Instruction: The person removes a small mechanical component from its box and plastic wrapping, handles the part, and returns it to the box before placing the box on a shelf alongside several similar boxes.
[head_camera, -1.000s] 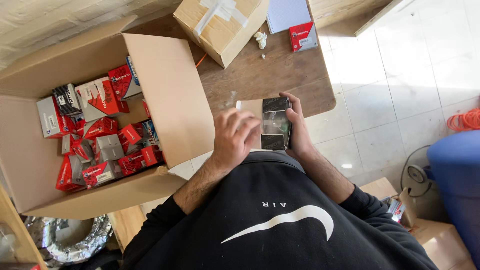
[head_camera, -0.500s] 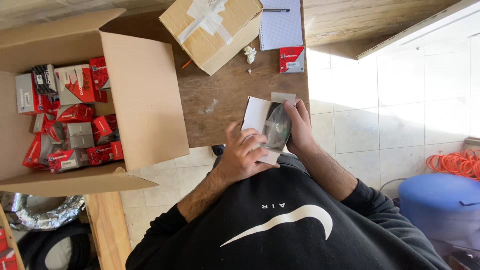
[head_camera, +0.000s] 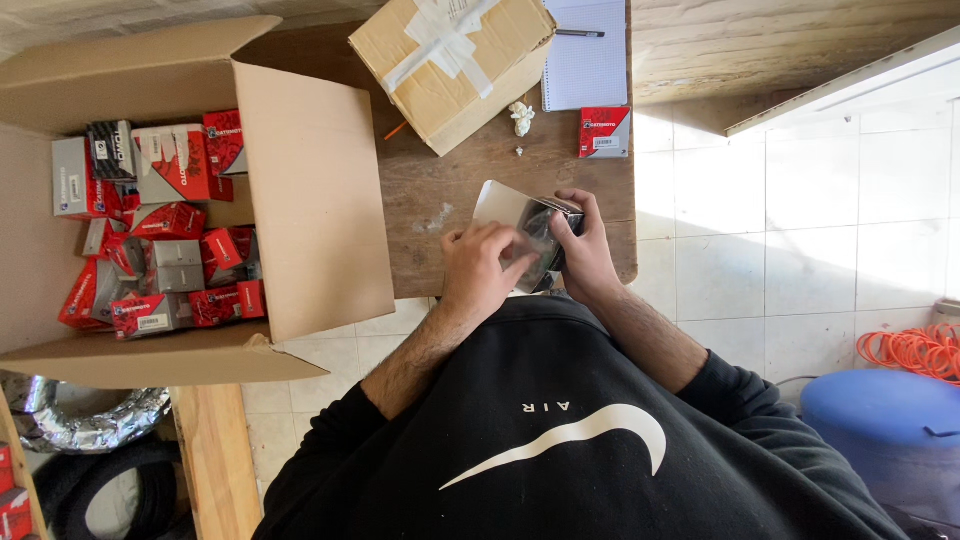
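Both my hands hold a small box (head_camera: 505, 205) with a white flap open, just over the near edge of the wooden table (head_camera: 450, 180). My right hand (head_camera: 588, 252) grips its right side. The fingers of my left hand (head_camera: 480, 272) rest on a dark, shiny item (head_camera: 540, 235) at the box's open end; what the item is I cannot tell.
A large open carton (head_camera: 300, 200) with several small red and grey boxes stands at the left. A taped cardboard box (head_camera: 450, 65), a notepad with a pen (head_camera: 585, 55), a small red box (head_camera: 604, 131) and a crumpled scrap lie on the table. A blue drum (head_camera: 880, 430) and an orange hose sit at the right.
My view has shifted, so the table and carton sit differently in frame. The small box has tilted in my hands and its white flap now stands open towards the left.
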